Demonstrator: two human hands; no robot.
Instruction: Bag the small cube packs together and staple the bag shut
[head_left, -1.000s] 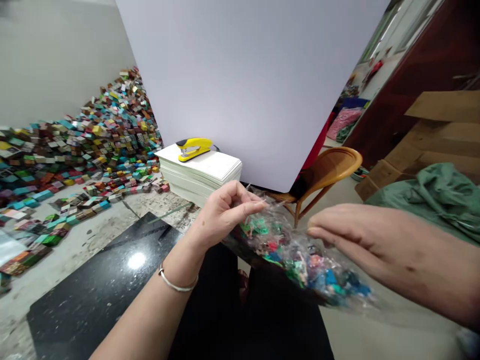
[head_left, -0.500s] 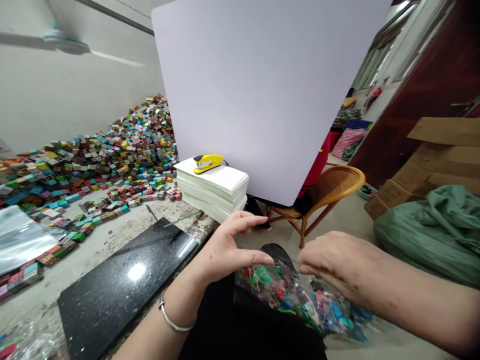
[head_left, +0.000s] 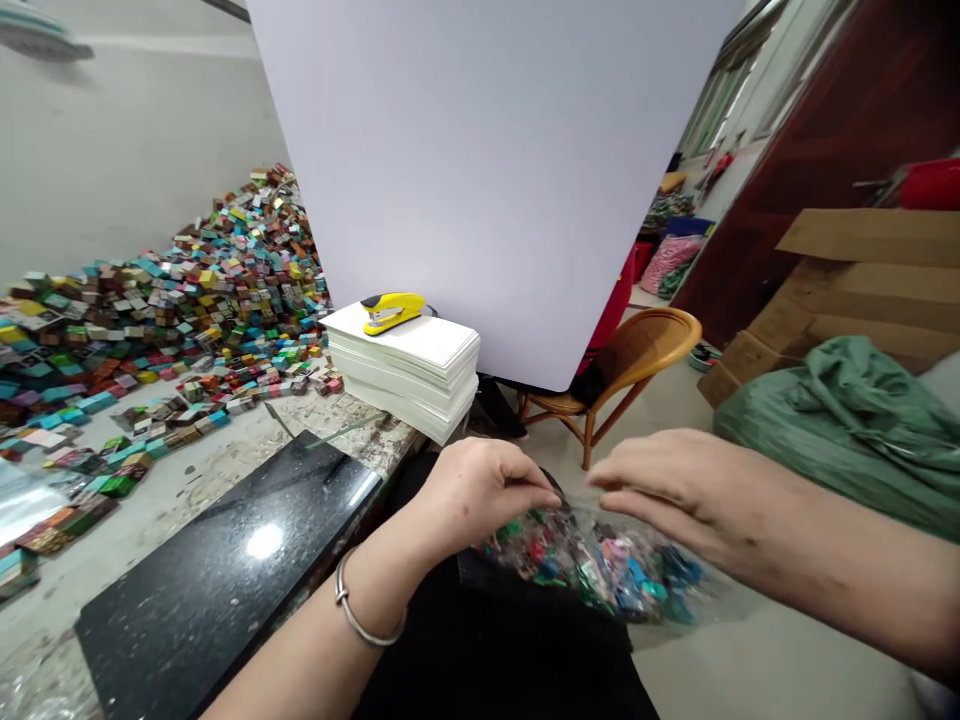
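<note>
On my lap lies a clear plastic bag (head_left: 619,570) filled with small pieces in green, red, blue and pink. My left hand (head_left: 491,490), a silver bangle on its wrist, has thumb and fingertips drawn together in a pinch at the bag's upper edge. Opposite it, my right hand (head_left: 667,490) is closed too, palm down, fingertips against the thumb along the same edge. A short gap separates the two hands. The film between the fingertips is too thin to see clearly.
Left of me, a worn bench carries a black stone slab (head_left: 225,570) and a stack of white paper (head_left: 405,375) with a yellow stapler (head_left: 394,312). A big pale board (head_left: 480,180) blocks the front. Small colourful boxes (head_left: 217,270) heap behind. A wicker chair (head_left: 645,350) and green sack (head_left: 847,430) stand right.
My left hand has gone from spread fingers to a pinch. Both hands now sit level at the bag's upper edge. The whole view has shifted slightly, with the scene moving left and up.
</note>
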